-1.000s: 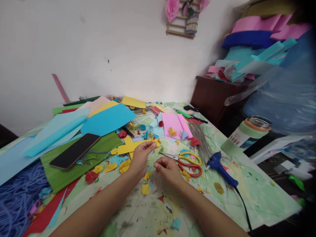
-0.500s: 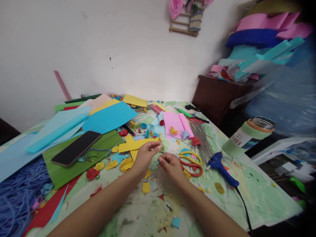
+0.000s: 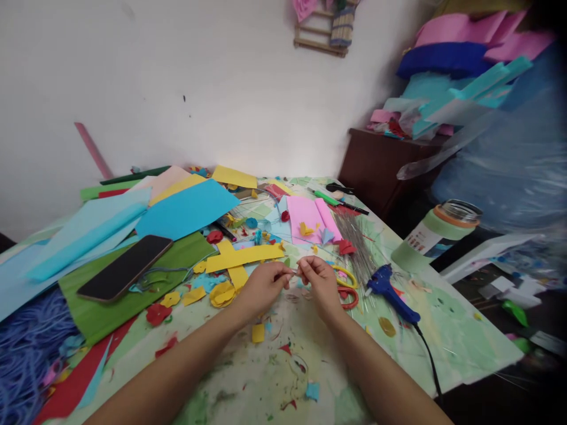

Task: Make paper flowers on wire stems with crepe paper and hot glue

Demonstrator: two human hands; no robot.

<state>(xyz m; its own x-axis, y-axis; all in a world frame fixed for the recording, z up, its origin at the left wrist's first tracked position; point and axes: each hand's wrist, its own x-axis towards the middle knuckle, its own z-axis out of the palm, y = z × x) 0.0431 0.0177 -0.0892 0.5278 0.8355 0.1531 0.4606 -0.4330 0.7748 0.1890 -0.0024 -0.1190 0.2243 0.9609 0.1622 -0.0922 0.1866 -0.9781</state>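
A pale wall (image 3: 243, 88) rises behind the worktop (image 3: 398, 372), whose green and white cover is blotched and strewn with scraps. At the right stands a dark cabinet (image 3: 370, 165) heaped with pink, blue and turquoise material. Coloured sheets overlap on the left of the worktop, among them a blue sheet (image 3: 188, 206) and a green sheet (image 3: 88, 319), with a tangle of blue cord (image 3: 29, 354) at the near left edge. A pale green flask (image 3: 419, 239) stands on the right side.

Both forearms reach in over the middle. The left hand (image 3: 264, 286) is curled, thumb and forefinger pinched together; the right hand (image 3: 322, 283) is pinched the same way, its fingertips facing the left's and all but meeting them. Whatever lies between the fingertips is too small to make out.

The phone (image 3: 126, 267) lies on the green sheet, well left of the hands. Two crossed yellow strips (image 3: 234, 258) lie just beyond the left hand. A blue glue gun (image 3: 396, 298) rests right of the right hand, which partly hides the red-and-yellow-handled scissors (image 3: 354, 291) just beside it. Nearer the body lies a small yellow square (image 3: 257, 333).
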